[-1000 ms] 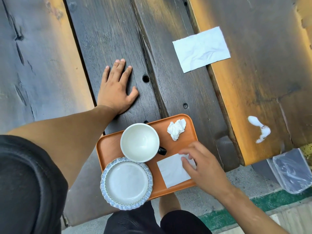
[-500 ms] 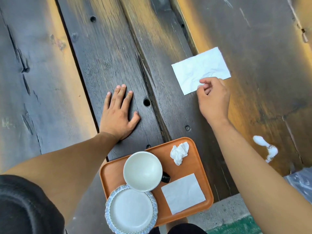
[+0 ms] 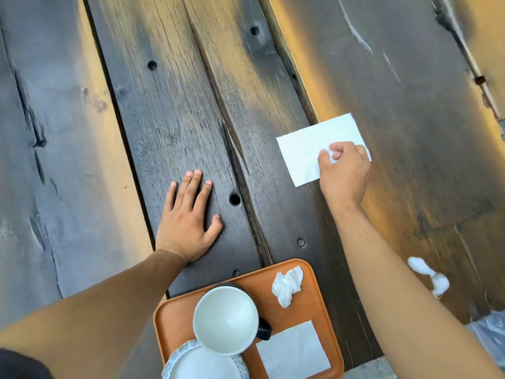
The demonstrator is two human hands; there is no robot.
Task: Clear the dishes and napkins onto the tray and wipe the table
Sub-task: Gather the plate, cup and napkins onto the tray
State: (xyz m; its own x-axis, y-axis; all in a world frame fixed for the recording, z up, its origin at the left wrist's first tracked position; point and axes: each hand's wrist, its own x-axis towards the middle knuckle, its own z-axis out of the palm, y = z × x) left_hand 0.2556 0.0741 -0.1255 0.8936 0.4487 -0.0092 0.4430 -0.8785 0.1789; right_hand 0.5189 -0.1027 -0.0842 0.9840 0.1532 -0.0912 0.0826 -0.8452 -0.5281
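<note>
A flat white napkin (image 3: 303,149) lies on the dark wooden table (image 3: 191,119). My right hand (image 3: 343,170) is on its near right part, fingers curled and pinching the paper. My left hand (image 3: 188,220) rests flat on a plank, fingers straight. At the near edge sits an orange tray (image 3: 175,324). It carries a white cup (image 3: 225,320) with a dark handle, a white plate (image 3: 203,365) with a blue rim, a crumpled napkin (image 3: 287,285) and a flat napkin (image 3: 293,351).
A white spill (image 3: 429,274) marks the lighter plank right of the tray. A clear plastic thing (image 3: 489,337) shows at the lower right edge. Gaps and bolt holes run between the planks.
My right hand went from the flat napkin on the tray up to the napkin on the table and now pinches it. The view tilted forward. The left hand stayed put.
</note>
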